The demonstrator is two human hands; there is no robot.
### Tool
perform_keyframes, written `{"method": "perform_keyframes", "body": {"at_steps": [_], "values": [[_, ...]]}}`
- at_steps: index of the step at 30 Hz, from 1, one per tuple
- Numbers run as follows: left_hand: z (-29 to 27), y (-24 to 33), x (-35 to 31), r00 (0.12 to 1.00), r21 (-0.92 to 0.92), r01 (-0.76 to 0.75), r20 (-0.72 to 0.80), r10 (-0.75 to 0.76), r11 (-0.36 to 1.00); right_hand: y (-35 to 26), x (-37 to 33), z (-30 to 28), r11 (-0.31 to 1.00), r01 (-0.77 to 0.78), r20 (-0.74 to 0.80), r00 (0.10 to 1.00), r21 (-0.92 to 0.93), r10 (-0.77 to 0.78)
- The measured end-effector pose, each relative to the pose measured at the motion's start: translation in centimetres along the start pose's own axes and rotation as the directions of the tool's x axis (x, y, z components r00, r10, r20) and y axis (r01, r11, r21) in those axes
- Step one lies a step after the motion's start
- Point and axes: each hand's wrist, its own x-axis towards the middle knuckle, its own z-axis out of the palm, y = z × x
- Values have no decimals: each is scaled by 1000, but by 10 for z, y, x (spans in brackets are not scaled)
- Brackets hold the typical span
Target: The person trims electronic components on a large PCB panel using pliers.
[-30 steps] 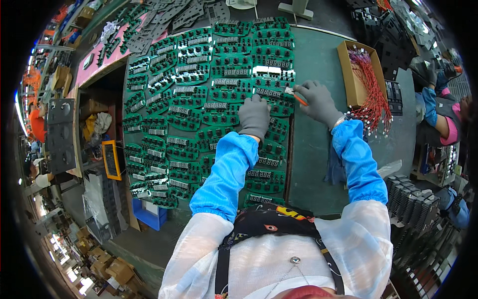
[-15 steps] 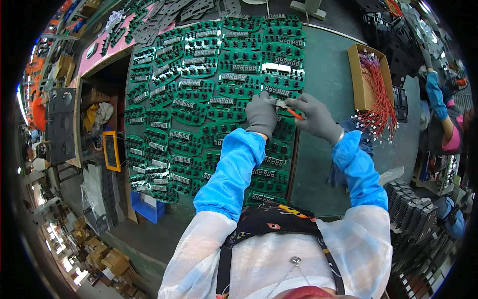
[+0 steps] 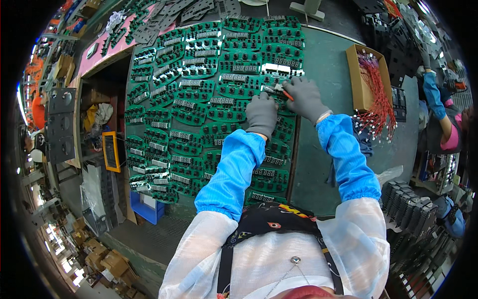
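You seem to be working on one green board [image 3: 269, 89], just left of your right grip [image 3: 305, 98], which is closed round an orange-handled tool [image 3: 288, 95]; the pale piece at its end is too small to identify. Your left grip [image 3: 262, 115] lies just below that board; whether it pinches anything, I cannot tell. The next move likely calls for steadying the board while guiding the tool. Count one tool and, right of the right grip, one cardboard box [image 3: 354, 84] with red wires [image 3: 374, 89], too tangled to count; the overlapping boards number several dozen.
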Motion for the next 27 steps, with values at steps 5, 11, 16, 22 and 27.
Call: {"method": "perform_keyframes", "body": {"at_steps": [5, 11, 16, 22, 27], "values": [[-3, 3, 0, 999, -2, -26, -20, 26, 1000, 8, -6, -3, 993, -108, -25, 994, 40, 109], [2, 3, -6, 997, -18, -25, -79, 23, 1000, 12, 1, -11, 999, -45, 82, 996, 9, 44], [13, -4, -10, 986, -100, -61, -158, 45, 993, 16, -2, -13, 997, -49, 86, 995, 53, 44], [11, -2, -13, 983, -151, -47, -181, 19, 987, 18, 4, -21, 999, -19, 110, 994, 45, 14], [13, -4, -15, 980, -160, -40, -198, 8, 986, 8, 5, -24, 999, 7, 105, 994, -48, -2]]}}
